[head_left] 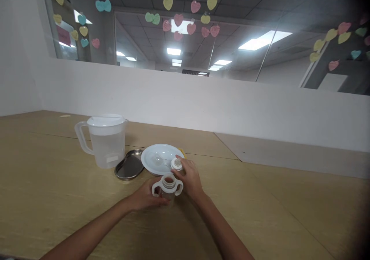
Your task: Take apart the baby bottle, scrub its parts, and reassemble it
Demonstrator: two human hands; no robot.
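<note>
My left hand (148,195) is wrapped around a clear baby bottle (167,195) that stands upright with its mouth uncovered. A white collar with two loop handles (179,188) sits around the bottle's neck. Just above and to the right of it, my right hand (189,175) grips a white bottle top (177,163) with a nipple-like tip, apart from the bottle's mouth. Behind both hands lies a white plate (148,157) carrying a clear dome-shaped piece (158,159) and another small clear part I cannot make out.
Left of the plate is a kidney-shaped metal tray (130,166). A translucent lidded pitcher (106,144) with a handle stands beyond it. Something yellow (182,151) shows partly behind the plate. The wooden table (72,198) meets a white wall (173,98) under a window.
</note>
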